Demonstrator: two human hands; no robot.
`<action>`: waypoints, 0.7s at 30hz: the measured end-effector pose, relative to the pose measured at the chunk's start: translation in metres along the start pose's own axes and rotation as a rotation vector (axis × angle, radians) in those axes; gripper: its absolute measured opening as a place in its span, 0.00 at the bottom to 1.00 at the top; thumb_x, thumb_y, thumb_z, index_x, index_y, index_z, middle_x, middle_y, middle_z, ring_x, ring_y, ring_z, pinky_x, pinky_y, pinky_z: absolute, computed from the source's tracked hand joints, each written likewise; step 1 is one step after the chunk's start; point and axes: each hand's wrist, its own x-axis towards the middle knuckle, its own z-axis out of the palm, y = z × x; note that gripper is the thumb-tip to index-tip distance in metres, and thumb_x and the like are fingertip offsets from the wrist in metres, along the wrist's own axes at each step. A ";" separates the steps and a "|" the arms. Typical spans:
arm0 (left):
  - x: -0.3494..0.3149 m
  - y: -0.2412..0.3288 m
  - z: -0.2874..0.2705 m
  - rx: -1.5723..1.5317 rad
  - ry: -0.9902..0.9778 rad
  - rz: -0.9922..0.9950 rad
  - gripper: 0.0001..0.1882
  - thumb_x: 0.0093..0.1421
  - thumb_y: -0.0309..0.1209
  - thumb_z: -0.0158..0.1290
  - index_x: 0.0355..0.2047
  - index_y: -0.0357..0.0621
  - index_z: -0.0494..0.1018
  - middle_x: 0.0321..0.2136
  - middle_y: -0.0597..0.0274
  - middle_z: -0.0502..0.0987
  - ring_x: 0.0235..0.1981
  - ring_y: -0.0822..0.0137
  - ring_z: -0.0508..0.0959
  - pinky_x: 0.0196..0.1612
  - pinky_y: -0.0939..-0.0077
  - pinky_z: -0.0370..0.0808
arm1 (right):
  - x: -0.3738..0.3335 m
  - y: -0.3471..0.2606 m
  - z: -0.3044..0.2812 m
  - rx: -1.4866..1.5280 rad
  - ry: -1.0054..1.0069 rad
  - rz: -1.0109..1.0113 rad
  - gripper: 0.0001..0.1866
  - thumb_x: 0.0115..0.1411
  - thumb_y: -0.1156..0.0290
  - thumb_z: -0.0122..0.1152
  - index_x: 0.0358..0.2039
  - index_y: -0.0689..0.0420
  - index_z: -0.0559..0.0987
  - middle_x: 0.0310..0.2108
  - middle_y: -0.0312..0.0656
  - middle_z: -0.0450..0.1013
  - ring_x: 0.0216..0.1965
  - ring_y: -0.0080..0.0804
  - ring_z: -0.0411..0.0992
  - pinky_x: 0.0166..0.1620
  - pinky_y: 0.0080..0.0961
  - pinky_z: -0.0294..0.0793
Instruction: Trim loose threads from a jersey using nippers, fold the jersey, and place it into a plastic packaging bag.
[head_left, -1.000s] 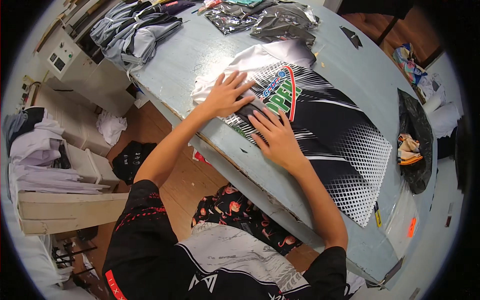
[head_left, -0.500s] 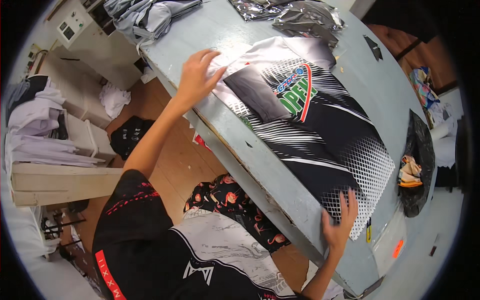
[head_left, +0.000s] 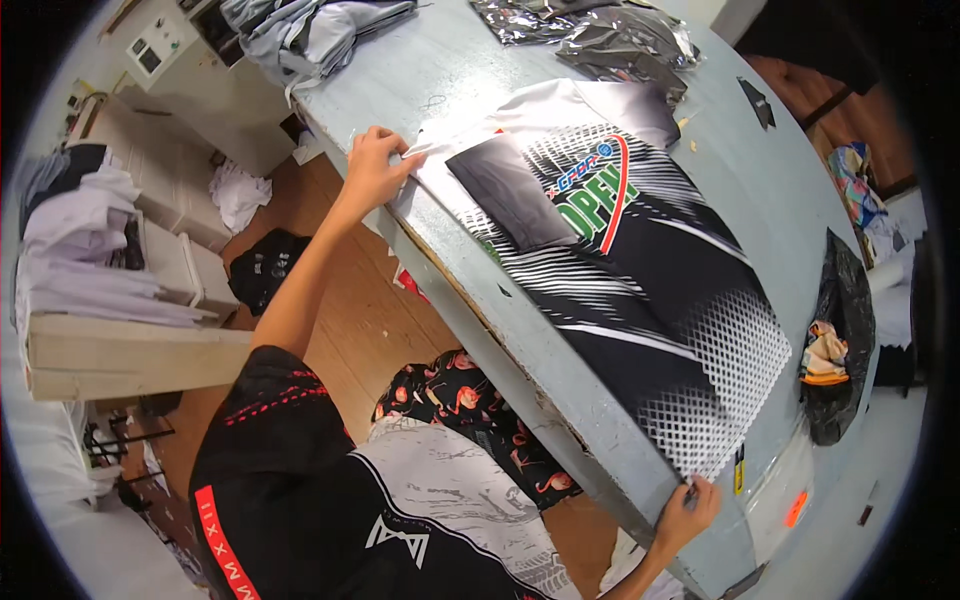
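Note:
A black and white printed jersey (head_left: 640, 270) with green, blue and red lettering lies spread on the grey table (head_left: 520, 330). One sleeve (head_left: 510, 190), shaded from dark grey to white, is folded across its front. At the jersey's far left, my left hand (head_left: 378, 168) pinches its white edge between thumb and fingers, close to the table's rim. My right hand (head_left: 688, 512) grips the near bottom corner of the jersey, where the white mesh print ends. The fabric between both hands lies mostly flat.
Grey folded clothes (head_left: 320, 35) lie at the table's far left corner, and shiny plastic-bagged garments (head_left: 620, 40) at the back. A yellow cutter (head_left: 739, 470) rests beside the jersey's lower edge. On the right lies a black plastic bag (head_left: 845, 300) with orange cloth.
My left hand has lowered slightly and closed on the jersey's white edge. My right hand has slid nearer along the fabric and closed on its bottom corner.

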 end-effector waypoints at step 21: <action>0.205 0.099 0.161 0.022 -0.074 0.356 0.35 0.65 0.60 0.55 0.57 0.41 0.76 0.45 0.43 0.81 0.50 0.43 0.78 0.53 0.50 0.74 | 0.250 0.132 0.077 0.503 -0.274 -0.021 0.27 0.61 0.72 0.65 0.61 0.54 0.75 0.59 0.44 0.74 0.62 0.39 0.70 0.65 0.33 0.66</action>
